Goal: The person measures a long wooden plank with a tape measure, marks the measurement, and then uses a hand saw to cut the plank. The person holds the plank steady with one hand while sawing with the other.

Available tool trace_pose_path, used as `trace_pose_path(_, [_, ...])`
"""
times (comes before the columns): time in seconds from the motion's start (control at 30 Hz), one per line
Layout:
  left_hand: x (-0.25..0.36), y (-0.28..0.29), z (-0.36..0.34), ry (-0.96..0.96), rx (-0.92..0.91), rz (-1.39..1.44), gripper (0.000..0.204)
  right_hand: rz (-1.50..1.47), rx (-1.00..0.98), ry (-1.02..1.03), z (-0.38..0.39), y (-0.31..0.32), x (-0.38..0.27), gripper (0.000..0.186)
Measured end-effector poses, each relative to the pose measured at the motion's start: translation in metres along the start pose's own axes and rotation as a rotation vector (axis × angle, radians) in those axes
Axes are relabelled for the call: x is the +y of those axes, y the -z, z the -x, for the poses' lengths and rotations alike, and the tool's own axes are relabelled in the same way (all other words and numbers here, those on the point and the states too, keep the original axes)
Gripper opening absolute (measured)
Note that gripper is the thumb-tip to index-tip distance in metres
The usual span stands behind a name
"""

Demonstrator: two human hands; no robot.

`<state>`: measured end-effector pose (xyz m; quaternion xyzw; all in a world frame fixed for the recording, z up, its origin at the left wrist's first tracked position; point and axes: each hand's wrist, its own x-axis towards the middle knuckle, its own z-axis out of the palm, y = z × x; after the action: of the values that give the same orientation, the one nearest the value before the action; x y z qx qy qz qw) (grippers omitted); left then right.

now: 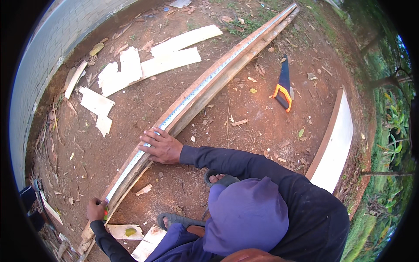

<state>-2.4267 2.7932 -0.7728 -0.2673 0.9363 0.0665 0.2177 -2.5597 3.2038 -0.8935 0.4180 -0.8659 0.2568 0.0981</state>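
A long, narrow wooden board (pixel 190 89) lies slantwise on the ground from the lower left to the upper right. A white tape measure blade (pixel 187 99) with blue markings is stretched along it. At the lower-left end, my left hand (pixel 96 209) is closed round the tape measure case, of which only a little bright green shows. Midway along the near half, my right hand (pixel 161 146) rests flat on the blade and board, fingers stretched out. A rough-edged strip of wood (pixel 235 70) runs against the board's right side.
A handsaw (pixel 283 85) with an orange and black handle lies right of the board. White broken panels (pixel 170 63) are scattered to its left. A white plank (pixel 334 142) lies far right. A pale wall (pixel 48 61) borders the left. Purple cloth (pixel 246 216) fills the lower middle.
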Motion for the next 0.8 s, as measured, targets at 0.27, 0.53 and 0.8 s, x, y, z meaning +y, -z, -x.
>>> trace_pose_path(0.27, [-0.0024,-0.0007,-0.0019,-0.006,-0.001,-0.005,0.045,-0.006,0.011,0.009,-0.0007,-0.0008,0.0004,0.058])
trace_pose_path(0.53, [-0.0038,-0.0023,-0.0024,-0.009,0.006,-0.017,0.046,-0.057,0.018,0.011,-0.0005,-0.0024,0.0010,0.056])
trace_pose_path(0.8, [-0.0025,-0.0017,-0.0003,-0.027,0.018,0.005,0.045,-0.034,0.030,0.014,-0.0010,-0.0016,0.0006,0.056])
